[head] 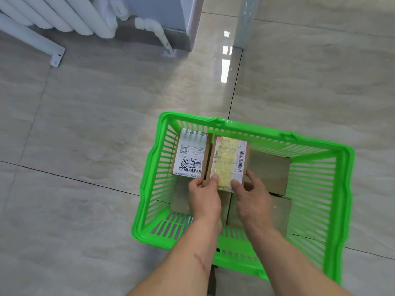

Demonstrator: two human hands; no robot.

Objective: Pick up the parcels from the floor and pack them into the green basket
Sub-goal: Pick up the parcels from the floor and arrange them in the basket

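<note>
Head | left hand (pixel 204 194), right hand (pixel 252 193) grip parcel (pixel 229 162) | green basket (pixel 320 236)

My hands (pixel 205 195) hold a matt cardboard parcel (pixel 229 163) with glossy tape; basket (pixel 342 189) glossy plastic; floor (pixel 106 124) polished tile.

Fig.: Floor (pixel 96 129) was large glossy beige-grey tiles w/ dark grout lines. White radiator (pixel 64 16) stood at the top-left corner of the view, its bracket foot (pixel 57 57) resting on the floor. White pipe (pixel 158 33) ran from the radiator down into the floor beside a pale blue-grey wall corner (pixel 171 13). Bright window reflections (pixel 226 67) showed on tiles near top centre.
</note>
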